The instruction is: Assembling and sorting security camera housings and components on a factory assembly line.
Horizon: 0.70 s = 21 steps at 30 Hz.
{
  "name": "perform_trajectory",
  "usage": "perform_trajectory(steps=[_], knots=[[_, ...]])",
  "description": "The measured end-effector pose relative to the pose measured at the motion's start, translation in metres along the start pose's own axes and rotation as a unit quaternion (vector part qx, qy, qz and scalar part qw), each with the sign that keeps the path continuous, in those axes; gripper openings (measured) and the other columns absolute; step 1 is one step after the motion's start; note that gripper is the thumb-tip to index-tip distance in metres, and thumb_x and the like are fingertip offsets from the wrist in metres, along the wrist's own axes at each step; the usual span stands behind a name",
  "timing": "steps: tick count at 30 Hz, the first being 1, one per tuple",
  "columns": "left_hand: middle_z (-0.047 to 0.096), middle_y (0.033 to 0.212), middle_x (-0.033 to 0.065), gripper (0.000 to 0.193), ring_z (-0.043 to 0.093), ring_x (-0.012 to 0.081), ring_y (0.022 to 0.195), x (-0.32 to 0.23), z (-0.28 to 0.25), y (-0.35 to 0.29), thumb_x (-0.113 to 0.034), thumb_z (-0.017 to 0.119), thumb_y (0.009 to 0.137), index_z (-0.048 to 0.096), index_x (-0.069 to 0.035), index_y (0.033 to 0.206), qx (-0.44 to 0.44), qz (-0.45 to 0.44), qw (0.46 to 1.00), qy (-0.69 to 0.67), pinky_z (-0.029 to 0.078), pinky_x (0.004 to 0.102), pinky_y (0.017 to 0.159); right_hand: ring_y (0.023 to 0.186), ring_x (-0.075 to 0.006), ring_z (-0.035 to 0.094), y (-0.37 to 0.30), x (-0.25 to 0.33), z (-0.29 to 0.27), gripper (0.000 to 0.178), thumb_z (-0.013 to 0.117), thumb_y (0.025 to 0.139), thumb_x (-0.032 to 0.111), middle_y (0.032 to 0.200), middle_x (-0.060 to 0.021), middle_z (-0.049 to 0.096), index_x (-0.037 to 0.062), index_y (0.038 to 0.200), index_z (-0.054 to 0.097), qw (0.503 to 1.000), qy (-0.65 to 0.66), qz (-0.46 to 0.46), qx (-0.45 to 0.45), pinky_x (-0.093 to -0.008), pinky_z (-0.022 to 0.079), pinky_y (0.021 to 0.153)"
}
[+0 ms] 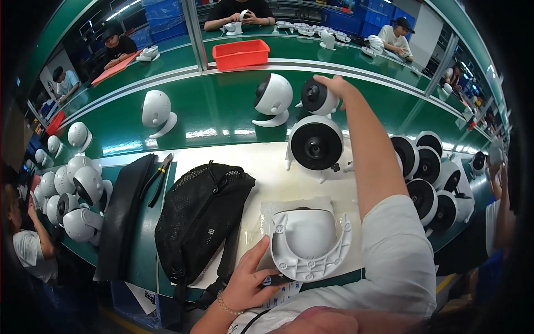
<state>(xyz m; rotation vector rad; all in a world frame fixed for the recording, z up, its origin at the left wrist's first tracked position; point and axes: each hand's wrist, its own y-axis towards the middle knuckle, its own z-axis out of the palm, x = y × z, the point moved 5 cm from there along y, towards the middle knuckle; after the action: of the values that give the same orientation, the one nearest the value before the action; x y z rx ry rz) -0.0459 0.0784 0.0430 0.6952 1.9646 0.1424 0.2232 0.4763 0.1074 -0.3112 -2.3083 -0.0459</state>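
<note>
At the far side of the bench, my right hand (pixel 337 89) reaches out and grips a white ball-shaped security camera (pixel 315 98) with a black face, its fingers over the top and side. Close to my body, my left hand (pixel 249 285) is closed around a short black object (pixel 275 280) whose kind I cannot make out. Its index finger points up beside another white camera (pixel 309 234), which lies with the ribbed underside of its curved stand showing. A larger camera (pixel 316 143) with a round black face stands just nearer than the gripped one.
A black mesh bag (pixel 203 220), black-handled pliers (pixel 160 181) and a long black strip (pixel 127 214) lie left of centre. Several white cameras cluster at left (pixel 89 183) and right (pixel 425 167). A red bin (pixel 241 55) stands beyond the rail; other people sit opposite.
</note>
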Motion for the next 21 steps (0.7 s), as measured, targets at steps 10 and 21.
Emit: perform_trajectory(steps=[10,21], knots=[[0.026,0.135,0.0281,0.026,0.038,0.0401,0.119,-0.005,-0.002,0.003,-0.015,0.074,0.061,0.063,-0.002,0.081,-0.011,0.009,1.0,0.012,0.034,0.0397,0.093,0.093,-0.0256,0.055,-0.036,0.023,-0.085,0.06,0.057,0.069,0.057,0.111,-0.0092,0.054,0.0195,0.114,0.049,0.958,0.272,-0.02,0.084,-0.0437,0.048,0.074],[0.029,0.134,0.0282,0.025,0.043,0.0399,0.112,-0.009,-0.003,-0.005,-0.013,0.073,0.06,0.06,0.0,0.077,-0.051,0.057,0.997,0.012,0.037,0.0381,0.09,0.086,-0.016,0.062,-0.143,0.025,-0.136,0.032,0.046,0.087,0.035,0.094,-0.0046,0.064,0.011,0.103,0.06,0.81,0.478,-0.209,0.268,-0.0335,0.05,0.076]])
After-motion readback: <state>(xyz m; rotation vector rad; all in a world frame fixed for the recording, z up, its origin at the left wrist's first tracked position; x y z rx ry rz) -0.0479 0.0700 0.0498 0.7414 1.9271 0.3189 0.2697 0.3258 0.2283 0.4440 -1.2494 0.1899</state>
